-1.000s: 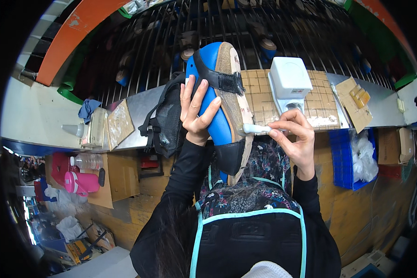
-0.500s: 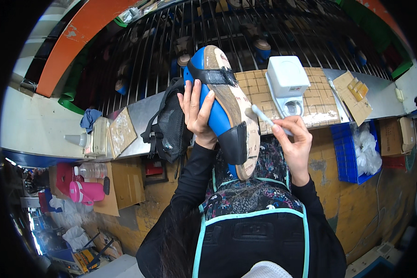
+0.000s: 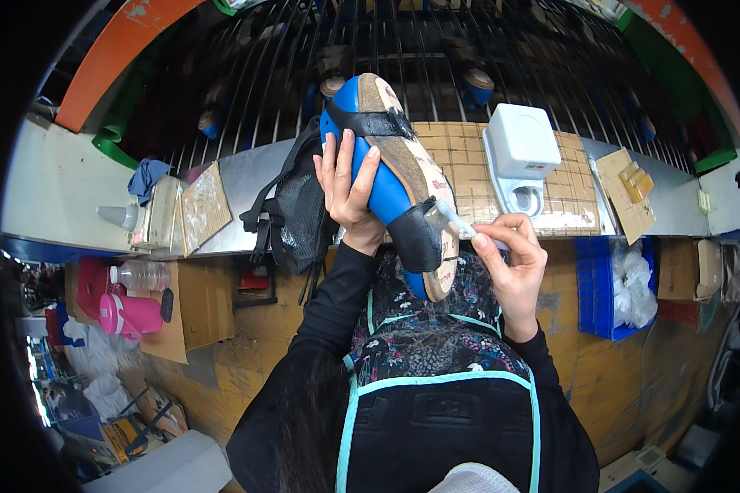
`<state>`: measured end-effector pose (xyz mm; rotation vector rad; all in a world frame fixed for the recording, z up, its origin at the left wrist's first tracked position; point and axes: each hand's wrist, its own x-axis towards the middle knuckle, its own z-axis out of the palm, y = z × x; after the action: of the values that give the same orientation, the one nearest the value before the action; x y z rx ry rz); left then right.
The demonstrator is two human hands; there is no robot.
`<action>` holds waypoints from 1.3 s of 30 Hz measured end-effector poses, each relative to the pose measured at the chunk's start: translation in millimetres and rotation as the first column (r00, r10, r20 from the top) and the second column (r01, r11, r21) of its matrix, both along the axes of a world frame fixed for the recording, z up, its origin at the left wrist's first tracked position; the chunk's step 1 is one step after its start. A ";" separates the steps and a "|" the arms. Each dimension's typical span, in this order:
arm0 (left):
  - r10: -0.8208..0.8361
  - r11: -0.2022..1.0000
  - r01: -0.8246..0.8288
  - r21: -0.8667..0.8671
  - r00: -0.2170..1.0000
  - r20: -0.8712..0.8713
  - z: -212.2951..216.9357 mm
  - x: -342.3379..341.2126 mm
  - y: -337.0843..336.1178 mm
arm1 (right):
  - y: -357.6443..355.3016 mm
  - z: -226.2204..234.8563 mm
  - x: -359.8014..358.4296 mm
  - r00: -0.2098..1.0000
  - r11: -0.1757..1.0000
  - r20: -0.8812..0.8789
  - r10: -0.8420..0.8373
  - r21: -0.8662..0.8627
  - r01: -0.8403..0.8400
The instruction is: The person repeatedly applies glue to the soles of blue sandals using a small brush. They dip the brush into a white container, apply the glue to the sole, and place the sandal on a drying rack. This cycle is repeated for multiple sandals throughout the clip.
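Observation:
My left hand [image 3: 352, 189] grips a blue shoe last [image 3: 387, 195] from its left side. On the last is a sandal upper with black straps [image 3: 374, 123] pulled round a brown and pale insole [image 3: 423, 174], whose underside faces me. My right hand [image 3: 515, 267] pinches a thin white brush [image 3: 457, 220] between thumb and fingers. The brush's tip meets the insole's right part, by the edge of the lower black strap [image 3: 417, 237]. Past my right hand, a white dispenser-like container [image 3: 524, 141] with a small round cup stands on gridded cardboard [image 3: 460, 156].
Metal rollers [image 3: 259, 115] run behind the bench, carrying other blue lasts [image 3: 477, 86]. A black mesh bag [image 3: 298, 209] hangs at the bench edge beside my left hand. Below right is a blue crate [image 3: 596, 287] with plastic bags; a pink jug [image 3: 130, 315] stands lower left.
My right hand has brought the brush down along the insole, from its middle to the lower strap's edge. My left hand still holds the last, and the whole view has shifted slightly.

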<state>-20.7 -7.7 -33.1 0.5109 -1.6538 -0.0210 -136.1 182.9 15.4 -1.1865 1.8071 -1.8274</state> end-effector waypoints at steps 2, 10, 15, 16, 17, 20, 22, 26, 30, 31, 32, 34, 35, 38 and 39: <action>-0.001 1.000 0.001 -0.012 1.000 0.000 0.5 0.7 -0.8 | -5.4 2.9 -3.5 0.997 1.000 -0.079 -0.021 -0.017 0.020; -0.016 1.000 0.016 -0.004 1.000 0.018 5.7 1.4 -6.6 | -16.8 5.9 -14.9 0.972 0.993 -0.227 -0.057 -0.111 0.032; -0.022 0.998 0.020 0.053 0.999 0.047 9.7 -0.6 -5.9 | -10.2 1.6 -24.0 0.971 0.994 -0.234 0.048 -0.086 -0.070; -0.020 0.997 0.016 0.069 0.998 0.052 10.7 -2.0 -5.9 | -8.8 0.7 -25.3 0.973 0.994 -0.224 0.053 -0.086 -0.073; -0.017 0.998 0.013 0.069 0.998 0.059 11.9 -3.2 -5.9 | -7.6 0.0 -26.2 0.975 0.994 -0.217 0.054 -0.085 -0.074; -0.004 0.996 -0.004 0.086 0.996 0.089 15.6 -5.9 -5.7 | -4.2 -1.4 -27.8 0.977 0.993 -0.207 0.053 -0.090 -0.073; -0.003 0.995 -0.008 0.096 0.994 0.106 17.8 -7.6 -4.9 | -1.0 -1.9 -28.3 0.977 0.993 -0.206 0.052 -0.094 -0.072; -0.019 0.992 0.002 0.128 0.991 0.130 20.6 -11.5 -2.4 | 11.0 -2.5 -28.8 0.981 0.993 -0.184 0.065 -0.089 -0.083; -0.045 0.983 0.017 0.182 0.987 0.153 20.9 -13.2 0.5 | 23.7 -4.5 -29.8 0.989 0.983 -0.037 0.142 -0.112 -0.145; -0.051 0.980 0.018 0.200 0.986 0.160 20.8 -13.4 1.1 | 25.4 -5.5 -27.8 0.990 0.984 -0.008 0.138 -0.113 -0.138; -0.053 0.978 0.017 0.210 0.985 0.165 20.5 -13.7 1.5 | 26.4 -6.6 -25.3 0.992 0.985 0.017 0.126 -0.120 -0.123; -0.057 0.972 0.016 0.236 0.984 0.168 19.6 -14.2 2.4 | 27.5 -7.8 -20.7 0.994 0.989 0.053 0.093 -0.117 -0.086; -0.053 0.973 0.012 0.231 0.983 0.174 19.2 -14.4 2.7 | 27.3 -8.0 -18.3 0.995 0.992 0.065 0.074 -0.107 -0.067; -0.042 0.975 -0.001 0.222 0.981 0.189 18.2 -13.5 3.2 | 24.7 -6.4 -13.9 0.998 0.997 0.060 0.017 -0.080 -0.012; -0.037 0.977 -0.005 0.214 0.981 0.193 17.9 -13.4 3.4 | 23.4 -5.3 -13.7 0.999 0.998 0.049 -0.007 -0.069 0.010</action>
<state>-34.1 -4.3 -15.2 0.6809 -1.8598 -0.1671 -149.8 206.3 10.2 -1.1496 1.7382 -1.9204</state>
